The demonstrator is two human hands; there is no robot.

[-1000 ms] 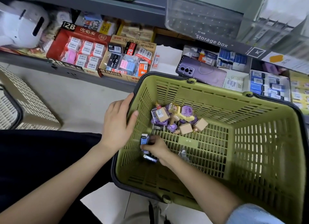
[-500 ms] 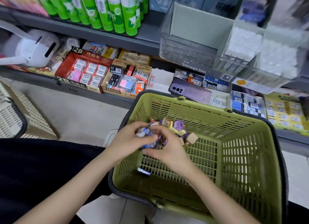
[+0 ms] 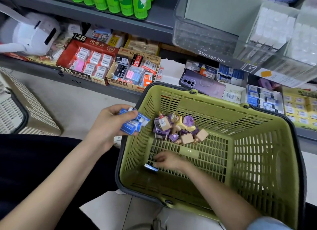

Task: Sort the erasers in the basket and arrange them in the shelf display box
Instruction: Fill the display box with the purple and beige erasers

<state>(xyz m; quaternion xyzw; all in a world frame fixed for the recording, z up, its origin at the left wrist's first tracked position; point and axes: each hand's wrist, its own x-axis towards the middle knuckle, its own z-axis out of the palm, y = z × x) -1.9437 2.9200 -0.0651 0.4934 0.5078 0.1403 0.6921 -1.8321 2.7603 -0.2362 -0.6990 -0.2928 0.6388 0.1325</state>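
Note:
A green plastic basket point(image 3: 257, 161) stands on the floor below the shelf. A heap of purple and tan erasers point(image 3: 178, 126) lies at its far left corner. My left hand point(image 3: 109, 125) grips a bunch of blue erasers point(image 3: 133, 122) just over the basket's left rim. My right hand point(image 3: 167, 159) is down on the basket floor, fingertips touching one blue eraser point(image 3: 151, 167) that lies there. On the shelf beyond, display boxes with blue erasers point(image 3: 264, 99) sit right of a purple phone point(image 3: 202, 84).
A red 2B eraser box point(image 3: 85, 61) and a 4B eraser box point(image 3: 133, 72) sit on the shelf at left. A clear storage box point(image 3: 205, 34) overhangs above. A beige basket point(image 3: 25, 109) stands at far left. Green bottles point(image 3: 111, 1) line the upper shelf.
The hands met at the eraser heap and the blue erasers passed into my left hand. It then drew back over the left rim, while my right hand dropped to the lone blue eraser.

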